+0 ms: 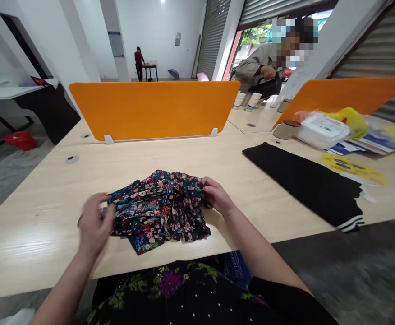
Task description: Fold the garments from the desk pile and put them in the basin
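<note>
A crumpled dark garment with a red, pink and blue floral print lies bunched on the light wooden table in front of me. At its right end, my right hand pinches the fabric between thumb and fingers. My left hand, slightly blurred, is by the left end of the cloth with thumb and fingers apart. Whether its fingertips touch the fabric is hard to tell. Off to the right lies a folded black garment with white stripes at its near end, out of reach of both hands' present grip.
An orange divider stands across the table's far side, another at the right. A white plastic container, a yellow bag and a yellow round fan lie right. Behind the divider, a person holds a dark kettle near paper cups.
</note>
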Motion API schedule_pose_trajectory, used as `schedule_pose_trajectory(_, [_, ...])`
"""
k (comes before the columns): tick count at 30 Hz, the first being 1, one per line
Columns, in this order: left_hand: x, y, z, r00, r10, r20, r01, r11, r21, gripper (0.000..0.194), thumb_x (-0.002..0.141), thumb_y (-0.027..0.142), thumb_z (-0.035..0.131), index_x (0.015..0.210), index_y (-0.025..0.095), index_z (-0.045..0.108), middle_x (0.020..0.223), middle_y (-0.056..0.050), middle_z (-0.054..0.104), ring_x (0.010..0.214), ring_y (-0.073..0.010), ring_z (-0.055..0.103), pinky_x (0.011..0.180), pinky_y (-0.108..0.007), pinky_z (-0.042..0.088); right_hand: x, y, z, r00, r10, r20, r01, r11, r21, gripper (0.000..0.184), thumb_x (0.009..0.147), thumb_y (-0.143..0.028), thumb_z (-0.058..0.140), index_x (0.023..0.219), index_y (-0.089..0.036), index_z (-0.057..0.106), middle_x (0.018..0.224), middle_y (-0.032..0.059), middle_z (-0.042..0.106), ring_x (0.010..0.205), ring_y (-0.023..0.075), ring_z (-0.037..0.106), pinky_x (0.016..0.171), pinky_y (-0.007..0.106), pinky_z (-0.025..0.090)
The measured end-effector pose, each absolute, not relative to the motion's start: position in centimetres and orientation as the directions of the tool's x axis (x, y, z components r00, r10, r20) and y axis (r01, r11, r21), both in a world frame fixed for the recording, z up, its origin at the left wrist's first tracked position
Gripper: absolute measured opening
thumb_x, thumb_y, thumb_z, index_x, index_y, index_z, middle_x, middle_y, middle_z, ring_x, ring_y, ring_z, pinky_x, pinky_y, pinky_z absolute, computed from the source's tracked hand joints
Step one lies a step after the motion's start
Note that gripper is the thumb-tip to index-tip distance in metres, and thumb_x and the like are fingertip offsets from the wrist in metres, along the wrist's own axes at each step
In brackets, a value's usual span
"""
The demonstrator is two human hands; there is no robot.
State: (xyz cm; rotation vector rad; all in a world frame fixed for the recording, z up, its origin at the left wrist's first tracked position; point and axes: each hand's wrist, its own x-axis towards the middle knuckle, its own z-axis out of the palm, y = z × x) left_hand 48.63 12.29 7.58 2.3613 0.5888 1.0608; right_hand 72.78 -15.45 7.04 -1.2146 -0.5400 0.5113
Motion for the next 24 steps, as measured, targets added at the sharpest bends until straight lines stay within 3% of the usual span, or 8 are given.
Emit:
schedule_pose_trajectory(2, [52.0,9.6,7.7,0.823,0.254,0.508,0.058,-0.927,0.370,0.037,0.087,0.045,0.052,0.115,0.021,0.056,0.128,-0.012,0.058,0.127,-0.0296,0.047,0.109,-0.048,0.036,71.9,-14.9,6.8,0.710,0.692,0.128,-0.028,0.210,-0.977,0.026,0.067,-0.044,0.072,0.078,-0.022,0.062,0.081,-0.0002,0.063,0.078,0.0185,0.057,0.076,0.032,0.048])
schedule_pose_trajectory(5, [57.1,7.3,7.1,0.937,0.141,0.320,0.062,-0.968,0.245,0.051,0.085,0.043,0.056,0.128,0.018,0.051,0.131,-0.015,0.057,0.124,-0.0311,0.049,0.103,-0.047,0.040,70.4,-14.5,6.5,0.634,0.758,0.155,0.032,0.174,-0.984,0.026,0.073,-0.045,0.071,0.081,-0.022,0.064,0.081,0.0002,0.063,0.079,0.0179,0.058,0.078,0.032,0.047])
schedule_pose_trajectory(8, [60.0,7.9,6.9,0.955,0.239,0.174,0.174,-0.932,0.319,0.031,0.086,0.030,0.049,0.114,0.021,0.061,0.111,-0.010,0.067,0.101,-0.0260,0.062,0.087,-0.038,0.047,70.0,-15.4,6.5,0.728,0.666,0.161,-0.009,0.244,-0.970,0.025,0.075,-0.045,0.072,0.085,-0.023,0.064,0.084,-0.0003,0.066,0.079,0.0173,0.060,0.076,0.031,0.048])
schedule_pose_trajectory(11, [59.7,10.4,7.7,0.909,0.381,0.170,0.260,-0.836,0.482,0.028,0.088,0.038,0.041,0.089,0.022,0.064,0.087,-0.004,0.069,0.083,-0.0218,0.063,0.074,-0.032,0.047,71.8,-17.5,6.5,0.921,0.358,0.157,-0.018,0.440,-0.898,0.027,0.070,-0.043,0.077,0.083,-0.025,0.060,0.088,-0.0027,0.067,0.077,0.0151,0.061,0.074,0.029,0.050])
schedule_pose_trajectory(14, [57.3,13.1,8.7,0.777,0.602,0.185,0.232,-0.547,0.805,0.035,0.079,0.054,0.051,0.074,0.021,0.061,0.068,0.001,0.061,0.070,-0.0179,0.058,0.066,-0.027,0.045,75.1,-20.0,6.0,0.984,0.099,0.148,0.072,0.540,-0.838,0.029,0.068,-0.043,0.078,0.081,-0.026,0.058,0.084,-0.0040,0.065,0.075,0.0144,0.062,0.073,0.031,0.052])
schedule_pose_trajectory(16, [55.3,14.8,8.9,0.674,0.729,0.119,0.146,-0.290,0.946,0.038,0.071,0.058,0.059,0.073,0.020,0.059,0.062,0.003,0.058,0.064,-0.0155,0.054,0.062,-0.026,0.044,77.0,-21.0,5.1,0.988,0.011,0.154,0.124,0.536,-0.835,0.030,0.068,-0.044,0.077,0.081,-0.027,0.056,0.082,-0.0034,0.064,0.076,0.0155,0.062,0.073,0.034,0.053])
schedule_pose_trajectory(19, [52.7,17.1,8.4,0.551,0.832,0.064,0.108,-0.147,0.983,0.039,0.067,0.058,0.062,0.073,0.019,0.055,0.057,0.004,0.053,0.054,-0.0131,0.049,0.054,-0.026,0.042,78.4,-21.3,3.5,0.992,0.021,0.125,0.102,0.456,-0.884,0.033,0.066,-0.045,0.077,0.080,-0.026,0.055,0.078,-0.0024,0.062,0.071,0.0163,0.061,0.067,0.034,0.053])
schedule_pose_trajectory(24, [49.5,20.9,7.8,0.419,0.882,0.215,0.268,-0.346,0.899,0.033,0.078,0.053,0.046,0.070,0.021,0.046,0.055,0.003,0.048,0.052,-0.0155,0.048,0.054,-0.031,0.044,77.3,-20.3,2.6,0.991,0.122,0.060,0.044,0.132,-0.990,0.042,0.066,-0.047,0.076,0.100,-0.027,0.061,0.095,0.0017,0.066,0.078,0.0187,0.064,0.064,0.032,0.052])
